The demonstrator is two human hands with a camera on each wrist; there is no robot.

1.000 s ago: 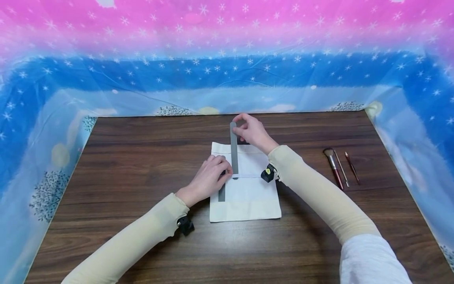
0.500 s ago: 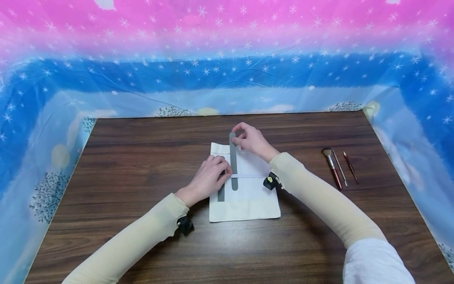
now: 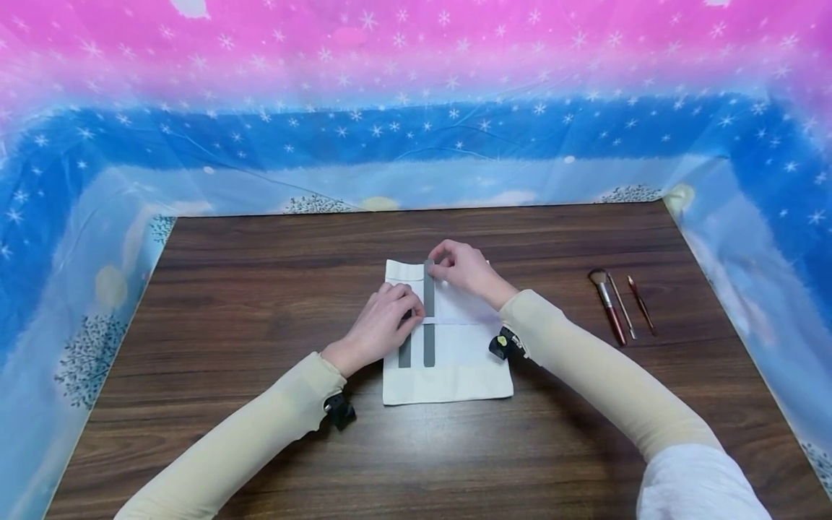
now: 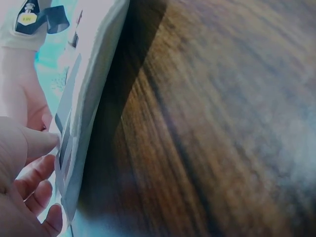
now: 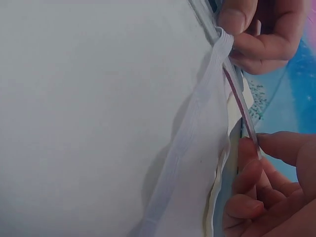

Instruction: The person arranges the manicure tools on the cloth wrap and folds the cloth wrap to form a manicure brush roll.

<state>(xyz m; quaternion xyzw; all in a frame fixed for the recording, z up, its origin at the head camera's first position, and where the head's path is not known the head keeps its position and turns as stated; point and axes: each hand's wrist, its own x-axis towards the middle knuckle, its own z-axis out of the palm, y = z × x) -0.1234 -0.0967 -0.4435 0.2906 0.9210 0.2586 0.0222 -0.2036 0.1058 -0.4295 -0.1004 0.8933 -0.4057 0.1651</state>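
A white cloth organizer (image 3: 471,361) lies on the table, with a white elastic band (image 3: 458,321) across its middle and a folded strip along its near edge. My right hand (image 3: 466,271) pinches the far end of a grey nail file (image 3: 429,300). That file passes under the elastic, its near end at the edge of the folded strip. Thumb and fingers of my left hand (image 3: 386,321) pinch the elastic, and the right wrist view shows the band (image 5: 210,69) lifted there. A second grey nail file (image 3: 405,355) lies at the left, partly hidden by the left hand.
On the right of the brown wooden table (image 3: 260,274) lie a makeup brush (image 3: 609,307), a thin metal tool (image 3: 622,303) and a slim dark red brush-like tool (image 3: 642,305). A pink and blue snowflake cloth (image 3: 416,137) surrounds the table's back and sides.
My right hand has moved toward me, sliding the nail file under the elastic until its near end came to the folded strip. The left hand has stayed in place.
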